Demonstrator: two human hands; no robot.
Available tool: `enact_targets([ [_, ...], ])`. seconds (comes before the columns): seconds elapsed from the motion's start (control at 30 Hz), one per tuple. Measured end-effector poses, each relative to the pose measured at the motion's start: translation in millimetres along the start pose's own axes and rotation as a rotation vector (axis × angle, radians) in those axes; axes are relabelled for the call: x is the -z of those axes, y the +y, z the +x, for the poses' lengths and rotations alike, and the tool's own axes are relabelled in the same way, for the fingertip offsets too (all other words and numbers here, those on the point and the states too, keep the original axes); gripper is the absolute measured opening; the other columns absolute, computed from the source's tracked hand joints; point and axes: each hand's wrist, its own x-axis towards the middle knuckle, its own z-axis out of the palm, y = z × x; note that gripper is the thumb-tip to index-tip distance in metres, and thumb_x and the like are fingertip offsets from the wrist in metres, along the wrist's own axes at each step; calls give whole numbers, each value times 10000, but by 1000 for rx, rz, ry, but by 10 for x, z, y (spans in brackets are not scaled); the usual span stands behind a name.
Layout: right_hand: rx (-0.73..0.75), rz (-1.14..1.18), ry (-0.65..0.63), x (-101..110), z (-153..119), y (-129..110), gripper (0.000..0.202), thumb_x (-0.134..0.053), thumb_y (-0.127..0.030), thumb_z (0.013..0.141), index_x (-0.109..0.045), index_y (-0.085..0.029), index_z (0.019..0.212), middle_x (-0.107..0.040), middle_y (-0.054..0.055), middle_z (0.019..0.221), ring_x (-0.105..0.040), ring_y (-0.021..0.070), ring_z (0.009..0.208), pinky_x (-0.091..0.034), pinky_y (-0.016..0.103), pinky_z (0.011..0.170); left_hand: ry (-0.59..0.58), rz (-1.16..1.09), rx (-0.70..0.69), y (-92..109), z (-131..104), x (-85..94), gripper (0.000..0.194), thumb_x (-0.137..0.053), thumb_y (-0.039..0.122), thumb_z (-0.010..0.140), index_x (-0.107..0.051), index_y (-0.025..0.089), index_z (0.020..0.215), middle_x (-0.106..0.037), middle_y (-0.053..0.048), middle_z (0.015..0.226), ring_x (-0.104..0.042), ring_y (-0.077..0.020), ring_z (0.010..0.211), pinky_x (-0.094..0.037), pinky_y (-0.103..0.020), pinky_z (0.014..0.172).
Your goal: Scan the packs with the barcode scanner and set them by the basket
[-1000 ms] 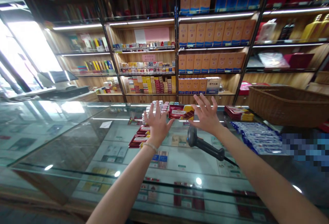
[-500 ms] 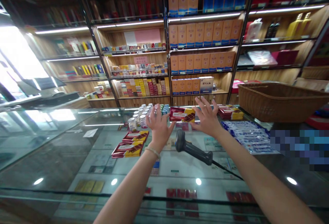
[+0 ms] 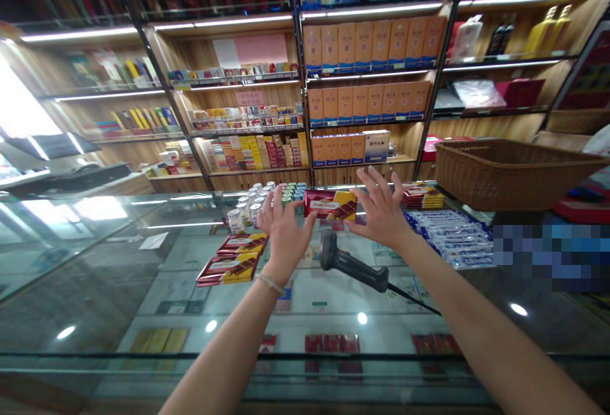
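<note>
A red and yellow chocolate bar [image 3: 330, 205] stands upright above the glass counter, its front facing me. My left hand [image 3: 284, 227] grips its left end, the thumb at the lower corner. At the right end, my right hand [image 3: 381, 211] holds it by the edge, with the upper fingers raised and spread. Just below the bar, a black barcode scanner [image 3: 355, 265] lies on the glass, its cord trailing right. Two small stacks of similar chocolate bars [image 3: 232, 267] lie left of my left hand. Several small cans [image 3: 243, 208] stand behind that hand, partly hidden by it.
To the right are blue-and-white packets [image 3: 450, 237], another stack of chocolate bars [image 3: 423, 195] and a brown wicker basket [image 3: 515, 173]. A paper slip [image 3: 154, 241] lies at left. Shelves with orange boxes [image 3: 366, 103] line the back wall. The counter's front edge [image 3: 190, 356] runs across below.
The whole view has shifted slightly, so things appear a little higher and further left. Both hands still hold the chocolate bar above the scanner.
</note>
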Motion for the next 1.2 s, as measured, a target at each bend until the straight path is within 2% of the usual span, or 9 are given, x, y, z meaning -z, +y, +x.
enact_targets([
  [0.07, 0, 4, -13, 6, -6, -3, 576, -561, -598, 936, -582, -183, 1335, -401, 186, 1664, -285, 392, 1557, -9, 626, 1269, -2, 18, -24, -27, 24, 33, 486, -657, 620, 908, -695, 235, 1202, -346, -145, 1704, -253, -394, 1579, -172, -616, 1266],
  [0.13, 7, 5, -21, 14, -7, -8, 577, -566, -600, 934, -584, -182, 1332, -403, 185, 1663, -273, 396, 1562, -12, 627, 1268, -23, 58, -95, -47, 44, 75, 645, -746, 649, 828, -655, 250, 1326, -309, -158, 1719, -232, -411, 1588, -100, -628, 1278],
  [0.23, 43, -5, -25, 40, 4, -40, 560, -571, -598, 934, -600, -180, 1306, -423, 187, 1651, -285, 386, 1558, 3, 618, 1273, -73, 121, -236, -45, 50, 138, 832, -845, 598, 752, -559, 332, 1488, -298, -135, 1727, -218, -411, 1600, 31, -629, 1284],
  [0.4, 114, -18, -26, 94, 30, -124, 545, -586, -568, 924, -615, -170, 1295, -459, 183, 1631, -321, 376, 1541, 37, 600, 1282, -130, 158, -365, 11, 14, 173, 810, -866, 452, 773, -537, 374, 1509, -322, -98, 1723, -239, -391, 1601, 100, -611, 1288],
  [0.57, 138, 1, -38, 113, 30, -162, 550, -566, -544, 936, -601, -170, 1338, -416, 168, 1663, -295, 374, 1560, 46, 606, 1285, -128, 153, -388, 50, -16, 155, 759, -860, 410, 776, -564, 332, 1470, -328, -109, 1718, -232, -388, 1604, 96, -632, 1289],
  [0.77, 153, 53, -56, 146, 29, -198, 581, -579, -547, 941, -567, -178, 1389, -376, 172, 1684, -276, 363, 1571, 15, 606, 1291, -114, 175, -389, 50, -28, 127, 637, -814, 445, 822, -602, 308, 1407, -329, -124, 1716, -239, -376, 1602, 64, -643, 1287],
  [0.87, 119, 112, -80, 153, 37, -182, 718, -645, -596, 899, -498, -203, 1483, -325, 169, 1707, -228, 379, 1589, -19, 617, 1285, -91, 152, -327, 5, -11, 106, 592, -804, 471, 829, -633, 327, 1376, -326, -123, 1717, -246, -386, 1595, 22, -651, 1284],
  [1.03, -13, 193, -150, 121, 48, -119, 966, -733, -694, 810, -367, -270, 1598, -182, 162, 1747, -103, 414, 1617, -86, 659, 1267, -94, 96, -227, -61, 24, 89, 635, -846, 537, 769, -668, 369, 1355, -294, -118, 1727, -242, -413, 1586, -20, -652, 1279],
  [1.2, -59, 251, -190, 93, 47, -118, 832, -771, -654, 808, -493, -315, 1515, -95, 132, 1762, -64, 405, 1624, -114, 665, 1267, -100, 73, -234, -29, 17, 92, 615, -842, 540, 775, -681, 384, 1348, -314, -106, 1718, -246, -401, 1584, -30, -638, 1282],
])
